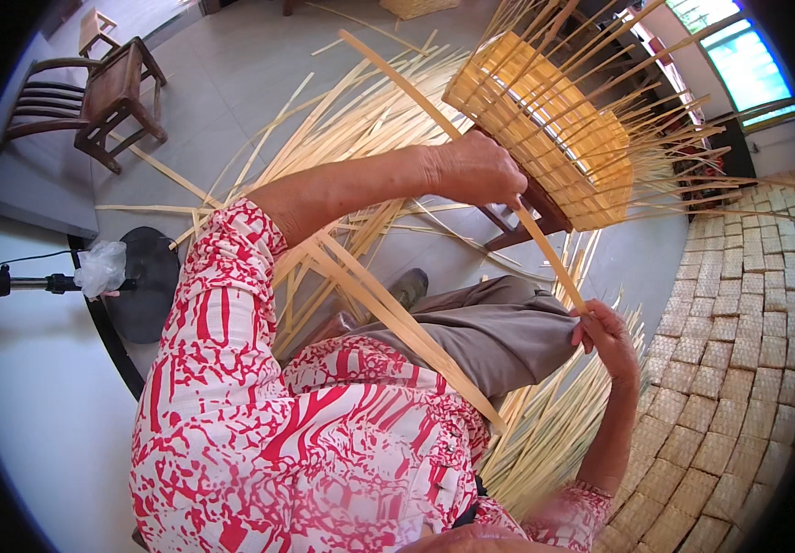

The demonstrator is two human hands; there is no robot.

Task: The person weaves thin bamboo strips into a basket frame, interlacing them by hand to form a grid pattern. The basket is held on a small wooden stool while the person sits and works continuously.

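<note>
One long, flat bamboo strip [549, 251] runs slantwise through both my hands, its far end sticking out beyond the left one. My left hand [485, 168] is closed round it beside the basket. Lower down, by my knee, my right hand [607, 339] pinches the same strip between thumb and fingers. Just past my left hand is a partly woven bamboo basket [600, 189], tilted on a dark wooden stool [545, 217], with long unwoven stakes fanning out from it. A few more loose strips [416, 336] lie across my lap.
Many loose bamboo strips [351, 120] are spread over the grey floor, and a bundle of thin ones [545, 442] lies at my right side. Stacked woven pieces [715, 359] fill the right. A wooden chair [121, 92] and a round dark stand base [144, 286] are at left.
</note>
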